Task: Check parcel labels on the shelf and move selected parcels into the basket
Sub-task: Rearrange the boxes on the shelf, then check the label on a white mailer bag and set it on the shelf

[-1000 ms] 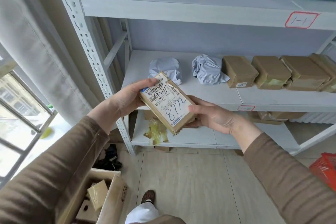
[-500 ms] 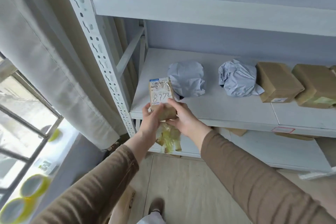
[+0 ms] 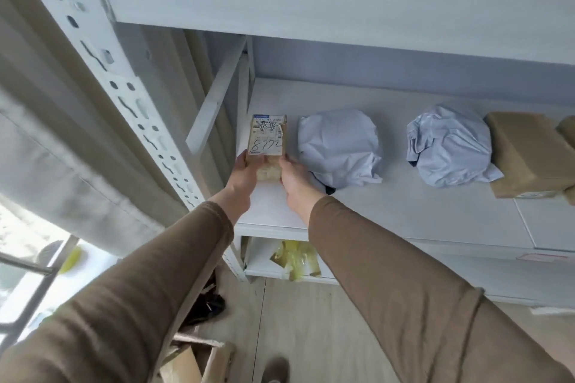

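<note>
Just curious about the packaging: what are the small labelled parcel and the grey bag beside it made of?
The labelled parcel looks like brown cardboard, matte, with a white paper label. The grey bag seems thin plastic film: crumpled, with soft sheen on its creases.
</note>
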`<state>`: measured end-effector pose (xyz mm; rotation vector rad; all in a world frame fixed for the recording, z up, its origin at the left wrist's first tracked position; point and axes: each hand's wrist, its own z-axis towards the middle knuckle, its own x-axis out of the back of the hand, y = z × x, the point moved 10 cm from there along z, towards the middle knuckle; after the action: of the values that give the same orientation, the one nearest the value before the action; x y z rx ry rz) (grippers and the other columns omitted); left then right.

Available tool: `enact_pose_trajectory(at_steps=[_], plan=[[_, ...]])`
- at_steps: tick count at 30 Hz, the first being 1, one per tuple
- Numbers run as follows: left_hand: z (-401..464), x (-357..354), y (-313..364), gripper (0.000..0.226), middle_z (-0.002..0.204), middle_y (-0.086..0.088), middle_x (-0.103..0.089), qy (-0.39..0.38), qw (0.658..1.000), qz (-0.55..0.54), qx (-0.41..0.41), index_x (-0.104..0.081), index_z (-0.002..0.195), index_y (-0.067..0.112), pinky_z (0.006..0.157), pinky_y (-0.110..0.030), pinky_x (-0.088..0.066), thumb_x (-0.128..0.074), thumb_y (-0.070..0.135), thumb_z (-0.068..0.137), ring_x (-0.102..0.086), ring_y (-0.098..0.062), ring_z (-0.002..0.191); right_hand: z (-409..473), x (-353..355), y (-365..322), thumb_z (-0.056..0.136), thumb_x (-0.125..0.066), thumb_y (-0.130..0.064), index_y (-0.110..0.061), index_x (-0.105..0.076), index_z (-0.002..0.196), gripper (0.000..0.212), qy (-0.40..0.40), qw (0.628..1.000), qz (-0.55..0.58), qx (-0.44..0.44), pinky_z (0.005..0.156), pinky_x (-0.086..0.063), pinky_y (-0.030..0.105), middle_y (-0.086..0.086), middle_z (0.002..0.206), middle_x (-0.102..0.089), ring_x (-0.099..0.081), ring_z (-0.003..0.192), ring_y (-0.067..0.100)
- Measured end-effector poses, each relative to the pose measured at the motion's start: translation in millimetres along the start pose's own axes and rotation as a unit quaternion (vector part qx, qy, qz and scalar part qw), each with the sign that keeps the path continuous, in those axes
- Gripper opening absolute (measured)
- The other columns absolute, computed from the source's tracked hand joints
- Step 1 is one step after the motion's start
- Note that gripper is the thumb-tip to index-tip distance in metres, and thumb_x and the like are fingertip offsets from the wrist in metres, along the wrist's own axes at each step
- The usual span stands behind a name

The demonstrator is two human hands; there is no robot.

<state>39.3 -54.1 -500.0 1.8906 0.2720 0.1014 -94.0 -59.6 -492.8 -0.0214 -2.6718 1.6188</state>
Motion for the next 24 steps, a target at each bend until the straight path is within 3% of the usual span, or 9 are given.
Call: enact_pose_trajectory(at_steps=[3,8,11,13,16,19,21,22,24], plan=[[22,-3,-4,0.040,0.132,-0.009,-0.069,-0.014,1.000,0.006,-0.006,-0.057,0.133,0.015,0.117,-0.053,-0.041,-0.061,0.022,0.094,-0.061,-0.032,0.129,8,-3,-7,0.107,-0.041,-0.015,-0.014,-0.058,0.138,0.035,0.006,1.000,-0.009,0.021,0.091,-0.041,0.031,0.001,0.126,-0.063,-0.056,0.111,0.020],[32,-3,-12,0.061,0.142,-0.003,-0.064,-0.007,0.999,0.045,0.022,-0.039,0.155,0.019,0.120,-0.049,-0.038,-0.061,0.026,0.098,-0.056,-0.026,0.135,-7,-6,-18,0.103,-0.041,-0.007,-0.013,-0.053,0.140,0.039,0.002,0.999,0.013,0.052,0.080,-0.042,0.021,0.005,0.140,-0.061,-0.053,0.112,0.016],[9,6,23,0.077,0.163,-0.004,-0.039,0.087,0.986,0.137,-0.035,-0.027,0.162,0.021,0.127,-0.047,-0.025,-0.063,0.035,0.096,-0.028,-0.023,0.155,-37,13,-48,0.105,-0.047,-0.010,-0.018,-0.046,0.151,0.047,-0.002,0.987,-0.023,0.161,0.101,-0.037,0.019,-0.012,0.145,-0.049,-0.047,0.128,0.005],[-11,-4,61,0.073,0.169,-0.003,-0.027,0.118,0.969,0.175,-0.131,-0.030,0.161,0.019,0.129,-0.036,-0.015,-0.063,0.032,0.098,-0.016,-0.017,0.158,-42,48,-76,0.105,-0.052,-0.014,-0.014,-0.043,0.154,0.050,0.036,0.963,-0.079,0.254,0.113,-0.028,0.017,-0.006,0.156,-0.044,-0.039,0.143,0.007],[-20,-53,89,0.065,0.160,0.000,-0.041,0.058,0.971,0.148,-0.177,-0.033,0.159,0.021,0.123,-0.029,-0.027,-0.061,0.024,0.100,-0.039,-0.011,0.143,-22,129,-104,0.098,-0.053,-0.017,-0.006,-0.048,0.149,0.052,0.179,0.923,-0.168,0.295,0.121,-0.026,0.029,0.014,0.156,-0.047,-0.038,0.149,0.027],[-10,-107,80,0.075,0.157,-0.004,-0.045,-0.017,0.988,0.109,-0.106,-0.032,0.159,0.018,0.114,-0.033,-0.041,-0.065,0.025,0.092,-0.049,-0.017,0.133,20,196,-95,0.098,-0.058,-0.024,-0.007,-0.039,0.154,0.062,0.236,0.924,-0.245,0.177,0.120,-0.029,0.042,0.015,0.156,-0.044,-0.038,0.146,0.033],[-1,-124,59,0.068,0.147,-0.012,-0.054,-0.025,0.996,0.084,-0.018,-0.035,0.155,0.012,0.087,-0.027,-0.051,-0.067,0.017,0.095,-0.056,-0.021,0.111,39,211,-72,0.091,-0.064,-0.038,-0.012,-0.040,0.150,0.069,0.200,0.951,-0.221,0.080,0.101,-0.046,0.038,0.009,0.138,-0.055,-0.057,0.121,0.028],[1,-128,49,0.066,0.141,-0.015,-0.057,-0.022,0.996,0.082,0.026,-0.037,0.152,0.011,0.082,-0.028,-0.052,-0.069,0.018,0.095,-0.058,-0.024,0.107,41,211,-59,0.088,-0.066,-0.042,-0.013,-0.046,0.139,0.062,0.170,0.967,-0.184,0.041,0.078,-0.050,0.032,0.006,0.114,-0.059,-0.062,0.092,0.024],[4,-134,30,0.080,0.143,-0.015,-0.055,-0.019,0.992,0.092,0.086,-0.033,0.154,0.012,0.102,-0.042,-0.051,-0.073,0.030,0.087,-0.057,-0.031,0.121,38,203,-39,0.093,-0.067,-0.039,-0.015,-0.049,0.114,0.036,0.108,0.986,-0.129,-0.015,0.043,-0.034,0.019,0.001,0.076,-0.046,-0.043,0.048,0.014]])
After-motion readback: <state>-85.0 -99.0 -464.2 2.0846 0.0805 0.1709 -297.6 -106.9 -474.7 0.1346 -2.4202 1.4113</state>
